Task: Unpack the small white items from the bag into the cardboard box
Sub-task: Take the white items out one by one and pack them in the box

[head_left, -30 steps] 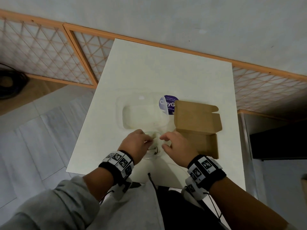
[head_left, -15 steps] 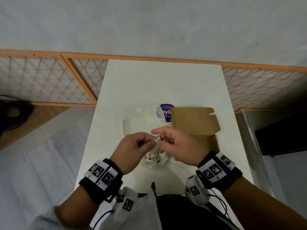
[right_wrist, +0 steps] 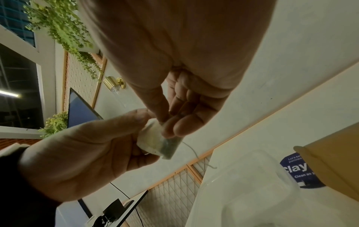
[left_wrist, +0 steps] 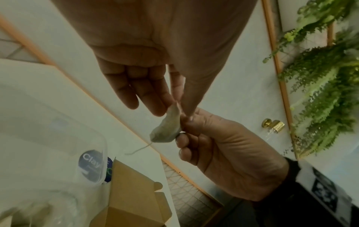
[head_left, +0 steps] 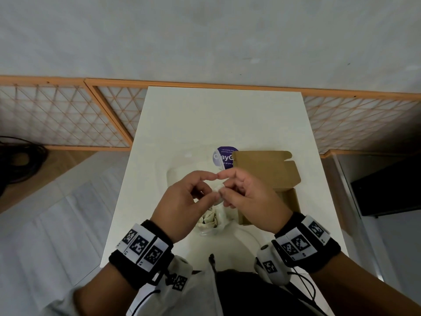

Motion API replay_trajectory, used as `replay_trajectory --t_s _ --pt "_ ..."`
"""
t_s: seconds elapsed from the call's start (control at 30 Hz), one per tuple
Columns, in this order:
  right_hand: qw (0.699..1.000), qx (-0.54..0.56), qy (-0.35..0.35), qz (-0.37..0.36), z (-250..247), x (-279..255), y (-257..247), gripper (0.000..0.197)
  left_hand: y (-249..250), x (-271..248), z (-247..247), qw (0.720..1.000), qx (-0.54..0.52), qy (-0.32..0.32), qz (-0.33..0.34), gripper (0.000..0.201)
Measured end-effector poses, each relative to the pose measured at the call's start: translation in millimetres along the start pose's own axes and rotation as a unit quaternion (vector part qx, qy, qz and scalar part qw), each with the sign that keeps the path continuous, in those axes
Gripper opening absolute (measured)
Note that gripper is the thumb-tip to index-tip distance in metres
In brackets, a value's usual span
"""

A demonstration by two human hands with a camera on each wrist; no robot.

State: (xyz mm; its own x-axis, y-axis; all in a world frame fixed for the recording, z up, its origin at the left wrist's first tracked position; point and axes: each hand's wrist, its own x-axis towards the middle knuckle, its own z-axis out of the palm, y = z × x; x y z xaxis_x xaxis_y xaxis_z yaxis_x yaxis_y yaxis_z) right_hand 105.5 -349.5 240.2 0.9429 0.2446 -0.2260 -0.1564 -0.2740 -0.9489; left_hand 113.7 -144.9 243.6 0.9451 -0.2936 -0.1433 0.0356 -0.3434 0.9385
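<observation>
A small white sachet (left_wrist: 167, 127) was pinched between the fingers of the left hand (head_left: 182, 201) and right hand (head_left: 248, 197), held above the clear bag (head_left: 214, 221) on the worktop (head_left: 205, 115), the open cardboard box (head_left: 271, 176) lying at 3 o'clock.

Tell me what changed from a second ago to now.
Both hands rose from the bag on the table. The left hand and right hand now pinch one small white item between them in the air, its thread dangling. The cardboard box and clear container stayed put.
</observation>
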Motion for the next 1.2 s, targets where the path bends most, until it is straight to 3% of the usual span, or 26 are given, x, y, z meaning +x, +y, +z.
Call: replay_trajectory --t_s 0.17,0.33,0.5,0.63,0.83,1.0,1.1,1.2 --pt "0.999 -0.035 0.017 -0.019 -5 -4 2 0.030 1 10 3 0.999 0.032 -0.003 -0.012 0.004" --pt "0.998 -0.050 0.002 -0.023 -9 -1 10 0.030 7 14 3 0.999 0.031 0.006 -0.001 0.009" --pt "0.996 -0.074 -0.040 -0.006 -4 8 27 0.012 8 16 -3 0.996 0.081 0.031 -0.004 0.013" --pt "0.990 -0.125 -0.058 0.030 6 18 50 0.018 6 12 -14 0.996 0.076 0.043 -0.007 0.015" --pt "0.932 -0.338 -0.124 0.045 27 43 95 0.025 -2 -4 -29 0.993 0.095 0.064 -0.017 0.014" --pt "0.879 -0.443 -0.172 0.043 48 58 106 0.032 -20 -20 -40 0.993 0.087 0.063 -0.053 0.015" --pt "0.870 -0.460 -0.171 0.041 46 60 114 0.019 -23 -23 -40 0.992 0.097 0.047 -0.060 0.046" --pt "0.876 -0.453 -0.161 0.045 46 59 117 0.009 -29 -27 -44 0.990 0.113 0.045 -0.072 0.038"
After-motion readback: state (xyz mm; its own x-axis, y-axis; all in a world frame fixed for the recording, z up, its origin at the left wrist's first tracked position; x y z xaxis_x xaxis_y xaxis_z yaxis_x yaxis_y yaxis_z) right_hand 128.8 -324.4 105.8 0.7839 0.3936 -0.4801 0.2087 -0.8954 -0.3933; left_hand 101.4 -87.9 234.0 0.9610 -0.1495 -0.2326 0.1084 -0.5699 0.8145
